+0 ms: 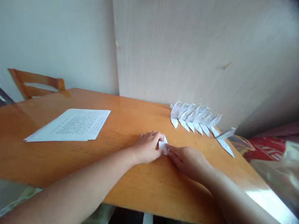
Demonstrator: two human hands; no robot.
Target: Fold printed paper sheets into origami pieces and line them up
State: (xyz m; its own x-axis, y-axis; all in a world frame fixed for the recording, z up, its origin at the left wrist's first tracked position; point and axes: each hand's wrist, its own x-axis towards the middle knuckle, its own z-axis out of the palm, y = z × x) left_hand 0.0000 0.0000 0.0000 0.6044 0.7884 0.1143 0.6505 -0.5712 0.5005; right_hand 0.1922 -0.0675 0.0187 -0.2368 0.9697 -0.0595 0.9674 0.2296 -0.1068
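Note:
A small folded piece of white printed paper (163,145) lies on the orange wooden table (130,183), pinched between both hands. My left hand (147,147) is curled, knuckles up, pressing the paper's left side. My right hand (187,159) comes in from the right with its fingertips closed on the paper's lower right corner. Most of the paper is hidden by the fingers.
A row of several folded white paper pieces (195,118) lies along the wall behind the hands, with one more (225,141) at the right end. A stack of printed sheets (72,124) lies at left. A wooden chair (35,82) stands far left. A red plastic bag (268,149) sits beyond the table's right edge.

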